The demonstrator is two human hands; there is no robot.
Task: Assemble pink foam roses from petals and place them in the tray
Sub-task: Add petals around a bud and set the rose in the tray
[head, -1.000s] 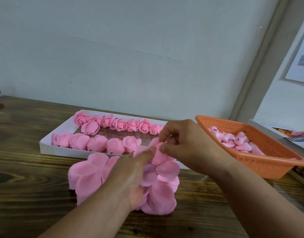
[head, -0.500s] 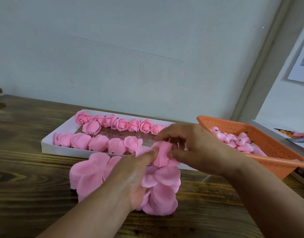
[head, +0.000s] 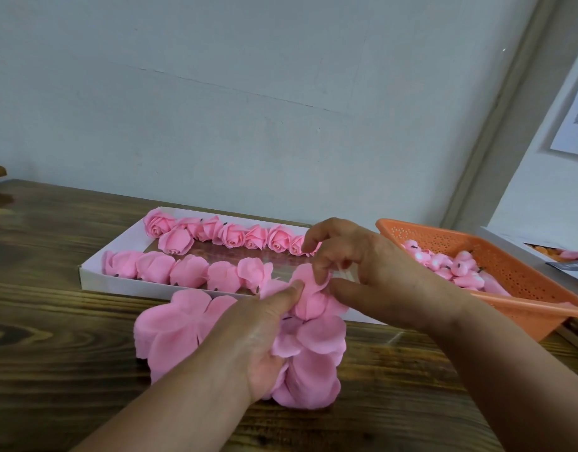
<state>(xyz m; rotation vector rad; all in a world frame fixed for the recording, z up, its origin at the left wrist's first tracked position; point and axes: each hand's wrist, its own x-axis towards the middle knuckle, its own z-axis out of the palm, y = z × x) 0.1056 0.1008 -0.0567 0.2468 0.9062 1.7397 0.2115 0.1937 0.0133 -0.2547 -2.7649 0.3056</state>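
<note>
Two hands work at the table's front edge. Her left hand (head: 248,340) curls around a bunch of pink foam petals (head: 309,363), thumb pressing on top. Her right hand (head: 366,272) pinches one petal (head: 309,282) with bent fingertips. Finished roses (head: 230,235) sit in rows in the white tray (head: 95,275) behind, beside an orange basket (head: 522,282).

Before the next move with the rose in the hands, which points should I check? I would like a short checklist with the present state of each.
1. Left hand holds the petal stack: ok.
2. Right hand pinches the top petal: ok.
3. Rose fully wrapped: not ok, petals lie loose.
4. White tray has free space at its right end: ok.
5. Orange basket of buds in reach: ok.
6. Petal glued: cannot tell.
</note>
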